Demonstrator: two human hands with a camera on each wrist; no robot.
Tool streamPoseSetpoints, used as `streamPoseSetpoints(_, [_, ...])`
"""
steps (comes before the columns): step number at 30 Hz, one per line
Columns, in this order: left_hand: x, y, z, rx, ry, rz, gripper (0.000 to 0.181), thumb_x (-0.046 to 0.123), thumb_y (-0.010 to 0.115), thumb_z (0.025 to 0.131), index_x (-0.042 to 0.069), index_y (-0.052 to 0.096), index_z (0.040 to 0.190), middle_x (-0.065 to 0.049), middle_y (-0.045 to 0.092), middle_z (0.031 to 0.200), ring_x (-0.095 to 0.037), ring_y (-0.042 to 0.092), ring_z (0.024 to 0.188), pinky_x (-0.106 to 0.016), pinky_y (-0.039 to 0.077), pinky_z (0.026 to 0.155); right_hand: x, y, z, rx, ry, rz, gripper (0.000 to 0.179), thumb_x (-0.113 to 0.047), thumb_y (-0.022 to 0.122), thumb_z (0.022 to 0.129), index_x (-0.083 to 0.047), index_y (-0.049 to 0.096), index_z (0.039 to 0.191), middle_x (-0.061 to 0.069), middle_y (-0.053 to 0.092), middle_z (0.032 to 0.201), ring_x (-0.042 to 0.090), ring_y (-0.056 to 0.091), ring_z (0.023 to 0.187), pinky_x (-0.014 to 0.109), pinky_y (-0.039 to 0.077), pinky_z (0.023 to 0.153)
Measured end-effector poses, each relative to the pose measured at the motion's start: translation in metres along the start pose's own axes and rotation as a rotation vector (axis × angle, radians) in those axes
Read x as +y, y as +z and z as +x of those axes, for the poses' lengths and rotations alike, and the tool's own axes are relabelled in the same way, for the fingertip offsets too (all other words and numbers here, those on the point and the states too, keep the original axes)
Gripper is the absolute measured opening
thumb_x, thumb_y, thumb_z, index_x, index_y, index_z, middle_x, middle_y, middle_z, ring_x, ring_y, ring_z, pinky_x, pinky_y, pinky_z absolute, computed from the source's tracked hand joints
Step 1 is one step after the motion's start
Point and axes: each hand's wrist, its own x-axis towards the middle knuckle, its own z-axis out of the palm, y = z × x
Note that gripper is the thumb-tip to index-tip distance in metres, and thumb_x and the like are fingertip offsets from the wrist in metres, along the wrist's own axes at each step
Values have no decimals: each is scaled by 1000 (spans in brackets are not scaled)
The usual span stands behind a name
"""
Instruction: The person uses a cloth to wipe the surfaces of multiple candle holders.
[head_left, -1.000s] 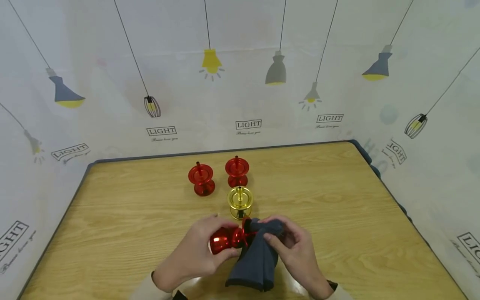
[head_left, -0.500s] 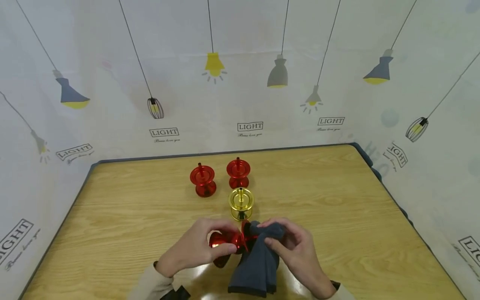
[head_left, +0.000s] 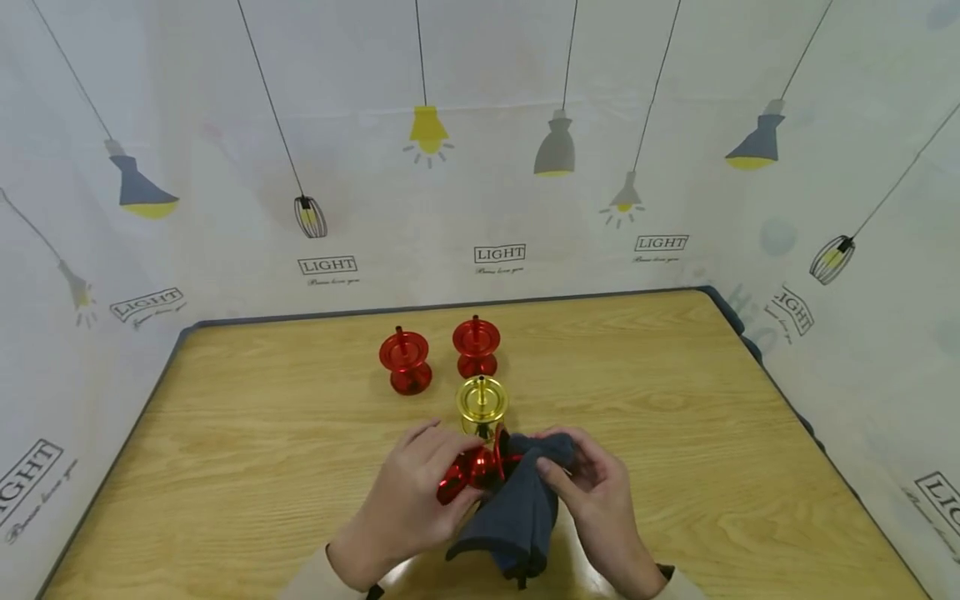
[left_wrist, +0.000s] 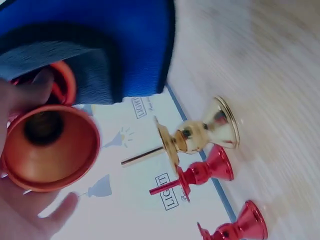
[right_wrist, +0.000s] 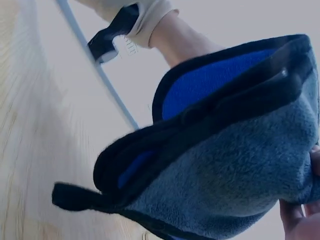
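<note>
My left hand (head_left: 408, 496) grips a shiny red candle holder (head_left: 482, 468) by its stem and base, tipped sideways so its dish faces right. In the left wrist view the hollow orange-red underside of its base (left_wrist: 65, 157) shows. With thumb and fingers my right hand (head_left: 600, 500) pinches a dark grey-blue cloth (head_left: 510, 517) around the holder's spike, most of which the cloth hides. The cloth hangs in folds below the hands; the right wrist view shows its fuzzy grey face (right_wrist: 225, 165), bright blue lining (right_wrist: 210, 80) and black edging.
Just beyond the hands a gold candle holder (head_left: 482, 402) stands upright. Behind it are two red ones, one at the left (head_left: 405, 354) and one at the right (head_left: 477, 340). They stand on a wood-grain table (head_left: 660, 375) against a lamp-printed backdrop (head_left: 360, 167).
The left hand has turned the red candle holder and shifted slightly right, its fingers now covering more of the base. The right hand stays nearly in place with the cloth, whose lower folds have swung.
</note>
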Motion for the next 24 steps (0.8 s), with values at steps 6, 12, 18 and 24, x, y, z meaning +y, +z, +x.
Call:
streamPoseSetpoints(6, [2,0,0,45,44,38,47,20,89,72,8,69,113,-1,74,98,-15,70,92,-47,54,97,-3,0,0,-2,15,-4,31,2,69,92,11,59,120,1,74,111,15,70,101,25,58,82])
streamPoseSetpoints(12, [-17,-9,4,-249,-80,-389,28,24,78,89,10,73,112,1,76,97,-6,67,85,-30,58,79,1,-7,1,-161,-97,-43,27,5,68,92,6,61,119,3,71,117,15,68,112,25,57,89])
streamPoseSetpoints(18, [-31,-13,6,-492,-227,-723,18,21,66,98,9,73,109,0,75,88,1,64,78,-24,57,70,5,-8,-2,-232,-136,-42,29,7,69,91,5,61,119,2,72,118,16,68,115,27,57,92])
streamPoseSetpoints(24, [-16,-11,2,-253,-149,-459,40,22,83,86,8,69,121,0,74,105,-6,68,89,-25,59,76,4,-6,-3,-103,-78,-63,27,3,68,93,6,62,119,1,73,115,15,70,109,25,58,86])
